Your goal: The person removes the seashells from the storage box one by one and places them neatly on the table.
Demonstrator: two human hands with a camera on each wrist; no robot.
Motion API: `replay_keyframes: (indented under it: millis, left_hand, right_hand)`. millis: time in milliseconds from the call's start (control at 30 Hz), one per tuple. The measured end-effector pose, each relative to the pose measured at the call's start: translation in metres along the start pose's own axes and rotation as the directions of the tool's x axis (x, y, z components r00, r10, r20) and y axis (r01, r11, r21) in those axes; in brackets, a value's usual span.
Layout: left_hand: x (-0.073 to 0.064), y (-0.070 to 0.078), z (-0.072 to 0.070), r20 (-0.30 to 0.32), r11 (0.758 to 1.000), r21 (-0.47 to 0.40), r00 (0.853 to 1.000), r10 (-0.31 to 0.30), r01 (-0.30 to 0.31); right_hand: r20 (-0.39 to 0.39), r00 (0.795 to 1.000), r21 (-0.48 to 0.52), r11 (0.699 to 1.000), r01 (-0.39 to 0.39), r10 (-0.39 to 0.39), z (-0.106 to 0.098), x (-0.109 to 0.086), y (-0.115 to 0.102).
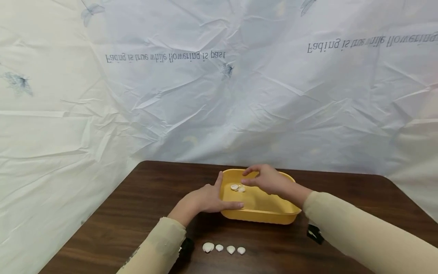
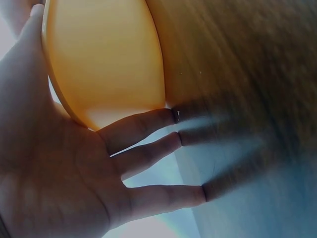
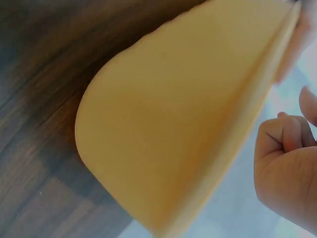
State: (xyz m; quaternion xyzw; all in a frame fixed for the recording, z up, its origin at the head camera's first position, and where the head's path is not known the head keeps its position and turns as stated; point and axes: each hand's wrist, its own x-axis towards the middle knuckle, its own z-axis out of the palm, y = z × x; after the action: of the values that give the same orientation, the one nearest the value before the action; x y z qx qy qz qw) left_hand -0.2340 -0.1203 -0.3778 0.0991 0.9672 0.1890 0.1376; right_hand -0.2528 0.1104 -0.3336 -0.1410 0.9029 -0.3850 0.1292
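A yellow plastic tray (image 1: 263, 217) stands on the table, with several small white shells (image 1: 234, 187) in its left part. My left hand (image 1: 209, 198) rests against the tray's left end, its thumb lying over the near rim. In the left wrist view, the fingers (image 2: 143, 124) of that hand are straight and spread beside the tray wall. Over the tray's inside, close to the shells, is my right hand (image 1: 268, 180). Its thumb and index finger are apart with nothing visible between them, while the other fingers (image 3: 287, 134) are bent.
A row of several white scallop-like shells (image 1: 230, 249) lies on the dark wooden table (image 1: 137, 213), between the forearms and in front of the tray. Behind the table hangs a pale printed sheet (image 1: 219, 106). Dark wrist straps (image 1: 315, 233) show at the sleeves.
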Motion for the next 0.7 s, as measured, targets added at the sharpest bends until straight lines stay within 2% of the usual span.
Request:
replay_keyframes:
  millis: [133, 267, 433, 700]
  left_hand:
    - [-0.003, -0.004, 0.001, -0.001, 1.000, 0.010, 1.000, -0.012, 0.012]
    - [-0.003, -0.004, 0.002, 0.011, 1.000, 0.006, 1.000, 0.000, 0.000]
    - [-0.003, -0.001, 0.001, 0.016, 1.000, 0.009, 1.000, 0.014, -0.014]
    - [-0.005, 0.001, -0.004, 0.021, 1.000, 0.002, 1.000, 0.006, -0.006]
  right_hand:
    - [0.053, 0.996, 0.081, 0.994, -0.070, 0.066, 0.011, 0.025, 0.008]
    - [0.049, 0.993, 0.139, 0.984, -0.112, 0.106, 0.024, 0.038, 0.016]
    - [0.002, 0.992, 0.123, 0.984, -0.128, 0.128, 0.038, 0.046, 0.022]
    - [-0.056, 0.995, 0.041, 0.996, -0.079, 0.082, 0.049, 0.050, 0.026]
